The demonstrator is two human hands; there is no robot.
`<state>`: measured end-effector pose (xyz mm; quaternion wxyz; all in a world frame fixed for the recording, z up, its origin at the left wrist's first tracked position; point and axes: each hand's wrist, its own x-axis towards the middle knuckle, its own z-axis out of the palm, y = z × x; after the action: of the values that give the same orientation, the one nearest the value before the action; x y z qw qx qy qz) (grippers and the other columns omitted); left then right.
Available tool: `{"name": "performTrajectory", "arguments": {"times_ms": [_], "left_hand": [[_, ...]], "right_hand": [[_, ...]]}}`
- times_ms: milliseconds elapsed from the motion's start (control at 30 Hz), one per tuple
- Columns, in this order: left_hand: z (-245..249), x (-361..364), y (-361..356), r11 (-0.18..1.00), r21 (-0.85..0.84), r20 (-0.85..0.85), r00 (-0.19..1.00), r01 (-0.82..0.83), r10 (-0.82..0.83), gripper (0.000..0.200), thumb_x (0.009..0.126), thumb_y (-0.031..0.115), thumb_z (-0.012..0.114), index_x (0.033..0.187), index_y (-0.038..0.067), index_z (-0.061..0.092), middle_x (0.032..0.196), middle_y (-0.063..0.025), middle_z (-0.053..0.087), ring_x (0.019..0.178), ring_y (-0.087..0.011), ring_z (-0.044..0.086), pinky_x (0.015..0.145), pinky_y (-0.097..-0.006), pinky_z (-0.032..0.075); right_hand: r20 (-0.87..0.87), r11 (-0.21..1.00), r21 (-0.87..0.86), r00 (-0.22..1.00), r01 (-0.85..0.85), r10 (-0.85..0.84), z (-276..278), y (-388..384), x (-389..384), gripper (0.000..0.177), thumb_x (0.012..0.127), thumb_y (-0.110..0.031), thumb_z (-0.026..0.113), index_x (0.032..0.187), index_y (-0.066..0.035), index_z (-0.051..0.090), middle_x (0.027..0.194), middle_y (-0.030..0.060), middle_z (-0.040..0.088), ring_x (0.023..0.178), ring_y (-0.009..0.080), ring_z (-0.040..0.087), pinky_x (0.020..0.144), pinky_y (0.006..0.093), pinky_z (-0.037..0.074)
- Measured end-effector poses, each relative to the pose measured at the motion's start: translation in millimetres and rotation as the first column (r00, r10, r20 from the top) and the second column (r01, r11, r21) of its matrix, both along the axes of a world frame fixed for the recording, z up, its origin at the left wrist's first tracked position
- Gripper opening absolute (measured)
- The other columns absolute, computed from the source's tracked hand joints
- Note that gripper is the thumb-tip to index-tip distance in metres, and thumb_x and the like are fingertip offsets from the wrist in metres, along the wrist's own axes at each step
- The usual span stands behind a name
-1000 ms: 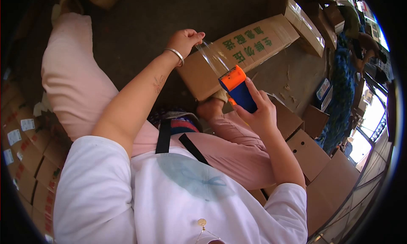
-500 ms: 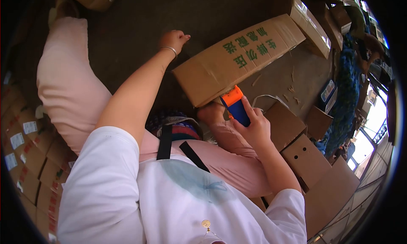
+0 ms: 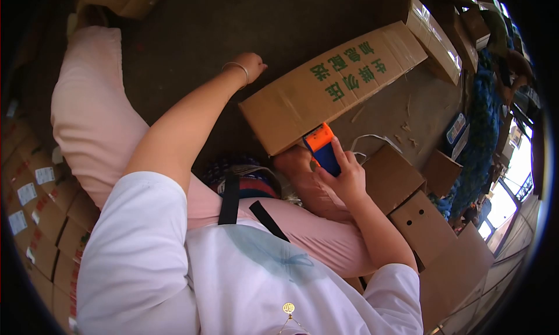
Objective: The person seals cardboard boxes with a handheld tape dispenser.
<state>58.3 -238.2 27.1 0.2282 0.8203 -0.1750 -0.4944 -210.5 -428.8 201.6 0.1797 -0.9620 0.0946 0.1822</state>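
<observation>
A long cardboard box [image 3: 291,105] with green printed characters lies at a slant on the floor before me. My left hand [image 3: 249,68], a bracelet at its wrist, is closed just beyond the box's left edge; what its fingers hold, if anything, is hidden. In my right hand [image 3: 348,176] is an orange and blue tape dispenser [image 3: 327,155]. Its orange end is against or very near the box's near lower edge; contact is hard to judge. My bare foot [image 3: 293,160] is beside the box's near corner.
More boxes [image 3: 437,41] stand at the far right. Open cartons [image 3: 422,224] crowd my right side, and labelled boxes [image 3: 43,212] are stacked at left. Scraps and a white strap [image 3: 372,137] lie on the floor. Blue netting-like material [image 3: 483,108] runs along the right.
My left hand has moved slightly down and right, closer to the box's edge, its fingers more curled. The box and tape dispenser sit slightly lower and further right in view.
</observation>
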Motion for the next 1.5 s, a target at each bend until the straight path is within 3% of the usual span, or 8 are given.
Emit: {"name": "performTrajectory", "arguments": {"times_ms": [100, 267, 467, 633, 767, 833, 1033, 1500], "left_hand": [[16.5, -7.2, -8.2, 0.921, -0.16, -0.325, 0.9, -0.355, 0.29, 0.048, 0.097, 0.045, 0.049, 0.105, 0.001, 0.068, 0.094, -0.0123, 0.07, 0.089, -0.0226, 0.066, 0.083, -0.0333, 0.05], [35.2, -41.6, -32.0, 0.986, -0.113, -0.137, 0.985, -0.121, 0.105, 0.072, 0.091, 0.064, 0.047, 0.111, -0.003, 0.065, 0.105, -0.0153, 0.069, 0.095, -0.0242, 0.066, 0.087, -0.0349, 0.049], [30.2, -44.9, -32.5, 0.948, -0.167, -0.384, 0.904, -0.271, 0.19, 0.075, 0.089, 0.068, 0.048, 0.112, -0.001, 0.064, 0.105, -0.0156, 0.068, 0.097, -0.0257, 0.066, 0.088, -0.0347, 0.048], [48.5, -45.1, -11.3, 0.946, -0.188, 0.189, 0.935, -0.264, 0.299, 0.062, 0.092, 0.053, 0.051, 0.123, -0.001, 0.057, 0.117, -0.0184, 0.064, 0.11, -0.0315, 0.061, 0.094, -0.0385, 0.048], [93.0, -57.8, 16.5, 0.966, -0.165, 0.362, 0.899, -0.198, 0.246, 0.06, 0.092, 0.045, 0.054, 0.131, -0.001, 0.05, 0.129, -0.0195, 0.057, 0.121, -0.0326, 0.054, 0.104, -0.0406, 0.041], [92.5, -91.8, 16.1, 0.99, 0.133, 0.598, 0.8, -0.046, -0.044, 0.08, 0.087, 0.047, 0.061, 0.143, -0.003, 0.033, 0.148, -0.0242, 0.034, 0.139, -0.037, 0.032, 0.114, -0.0478, 0.026], [92.7, -144.5, -4.0, 0.945, 0.32, 0.504, 0.856, -0.063, -0.114, 0.142, 0.059, 0.069, 0.076, 0.15, -0.001, -0.007, 0.156, -0.0283, -0.008, 0.143, -0.0487, -0.012, 0.114, -0.0599, -0.001], [96.2, -136.9, 5.4, 0.955, 0.29, 0.52, 0.848, -0.06, -0.105, 0.13, 0.065, 0.067, 0.072, 0.151, -0.002, 0.004, 0.158, -0.025, 0.0, 0.146, -0.0429, -0.005, 0.117, -0.0539, 0.001]], "right_hand": [[0.008, 1.0, 0.009, 1.0, 0.009, -0.009, -2.6, 0.3, -5.6, 0.084, 0.07, -0.042, 0.078, 0.144, -0.02, 0.044, 0.084, 0.0104, 0.056, 0.067, 0.0273, 0.063, 0.059, 0.0387, 0.054], [-0.016, 1.0, 0.01, 1.0, 0.025, -0.025, -1.3, -1.8, -5.1, 0.083, 0.071, -0.041, 0.078, 0.144, -0.023, 0.043, 0.084, 0.011, 0.057, 0.069, 0.0277, 0.064, 0.06, 0.0392, 0.054], [-0.024, 1.0, -0.004, 1.0, 0.008, -0.008, -4.6, -5.0, -3.9, 0.081, 0.074, -0.043, 0.075, 0.145, -0.025, 0.041, 0.087, 0.0126, 0.058, 0.072, 0.0299, 0.065, 0.062, 0.0406, 0.054], [-0.058, 1.0, -0.029, 0.998, 0.004, -0.005, 0.1, 11.7, 40.4, 0.077, 0.078, -0.048, 0.071, 0.145, -0.027, 0.041, 0.085, 0.014, 0.06, 0.076, 0.0325, 0.066, 0.066, 0.042, 0.054], [0.023, 0.999, -0.044, 1.0, -0.002, 0.003, -5.7, 43.5, 108.6, 0.075, 0.079, -0.051, 0.068, 0.144, -0.024, 0.043, 0.091, 0.0165, 0.064, 0.082, 0.0333, 0.068, 0.07, 0.0425, 0.054], [-0.027, 0.997, -0.076, 1.0, -0.01, 0.008, -1.2, 54.2, 135.1, 0.074, 0.078, -0.051, 0.068, 0.143, -0.023, 0.045, 0.095, 0.0159, 0.067, 0.085, 0.0317, 0.068, 0.073, 0.042, 0.054], [-0.136, 0.993, -0.099, 0.99, -0.058, 0.044, 0.5, 65.5, 156.2, 0.075, 0.074, -0.051, 0.066, 0.141, -0.021, 0.048, 0.096, 0.0092, 0.071, 0.091, 0.0267, 0.069, 0.075, 0.0391, 0.055], [-0.143, 0.994, -0.072, 0.987, -0.086, 0.075, 6.1, 13.3, 52.1, 0.075, 0.077, -0.05, 0.069, 0.143, -0.025, 0.044, 0.105, 0.0187, 0.065, 0.092, 0.0339, 0.067, 0.075, 0.0415, 0.054]]}}
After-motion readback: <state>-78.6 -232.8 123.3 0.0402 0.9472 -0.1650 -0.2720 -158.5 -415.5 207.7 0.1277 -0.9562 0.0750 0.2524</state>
